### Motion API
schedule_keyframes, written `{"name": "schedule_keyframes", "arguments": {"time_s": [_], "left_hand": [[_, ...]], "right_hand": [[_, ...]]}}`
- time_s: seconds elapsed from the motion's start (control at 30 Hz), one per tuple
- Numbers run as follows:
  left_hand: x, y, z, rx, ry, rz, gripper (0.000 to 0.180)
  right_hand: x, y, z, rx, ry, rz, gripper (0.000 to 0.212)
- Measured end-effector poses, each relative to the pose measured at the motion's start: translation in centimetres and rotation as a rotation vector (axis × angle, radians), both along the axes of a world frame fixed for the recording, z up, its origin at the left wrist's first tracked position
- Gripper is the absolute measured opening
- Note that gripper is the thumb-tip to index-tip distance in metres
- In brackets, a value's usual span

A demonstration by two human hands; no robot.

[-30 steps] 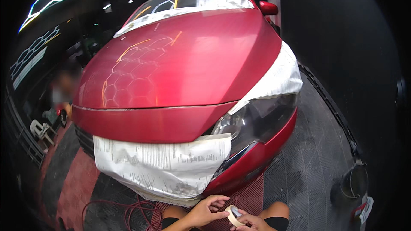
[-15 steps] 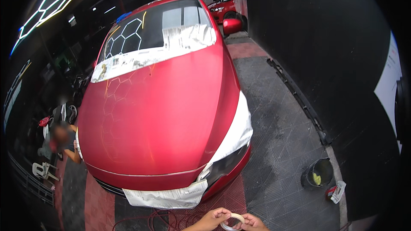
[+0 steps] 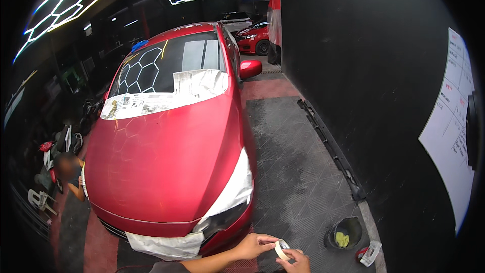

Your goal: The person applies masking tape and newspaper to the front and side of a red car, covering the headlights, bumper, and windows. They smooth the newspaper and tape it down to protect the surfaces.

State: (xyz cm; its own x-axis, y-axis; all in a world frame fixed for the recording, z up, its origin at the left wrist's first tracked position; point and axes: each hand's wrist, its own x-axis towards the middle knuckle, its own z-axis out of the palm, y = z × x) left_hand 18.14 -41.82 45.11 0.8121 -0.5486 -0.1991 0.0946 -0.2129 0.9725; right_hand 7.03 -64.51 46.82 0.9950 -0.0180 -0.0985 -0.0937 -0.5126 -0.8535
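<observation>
A roll of pale masking tape (image 3: 279,251) is held between my two hands at the lower edge. My left hand (image 3: 256,245) pinches its upper left side, and my right hand (image 3: 297,262) grips it from the lower right. Just beyond them stands a red car (image 3: 156,172), its front toward me. White paper (image 3: 233,184) covers part of the headlight area nearest my hands. More paper (image 3: 164,245) hangs over the front below the hood, and newspaper (image 3: 151,103) lines the bottom of the windshield.
On the right, a black bucket (image 3: 336,237) with a yellow-green cloth stands near a red-and-white package (image 3: 370,254). A long black trim piece (image 3: 328,146) lies along the black wall (image 3: 348,45). Another person (image 3: 75,174) is at the car's left side, by a white chair (image 3: 40,199).
My view has swung right, so the car sits further left. The tape roll has turned from a flat, ring-like view to a more edge-on one; both hands still hold it.
</observation>
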Motion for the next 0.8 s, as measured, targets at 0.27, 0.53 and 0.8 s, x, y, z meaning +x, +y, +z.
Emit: {"name": "schedule_keyframes", "arguments": {"time_s": [0.27,0.53,0.8], "left_hand": [[12.6,-18.4,3.9,-0.054,0.094,0.066,0.030],[30.3,-23.1,4.1,-0.014,-0.007,0.115,0.020],[56.8,-29.5,5.7,-0.166,-0.075,0.065,0.023]], "right_hand": [[13.4,-18.1,6.7,-0.127,-0.213,0.079,0.037],[33.2,-24.9,6.1,-0.148,-0.277,0.208,0.034],[60.1,-30.8,7.7,-0.133,-0.214,0.104,0.033]]}}
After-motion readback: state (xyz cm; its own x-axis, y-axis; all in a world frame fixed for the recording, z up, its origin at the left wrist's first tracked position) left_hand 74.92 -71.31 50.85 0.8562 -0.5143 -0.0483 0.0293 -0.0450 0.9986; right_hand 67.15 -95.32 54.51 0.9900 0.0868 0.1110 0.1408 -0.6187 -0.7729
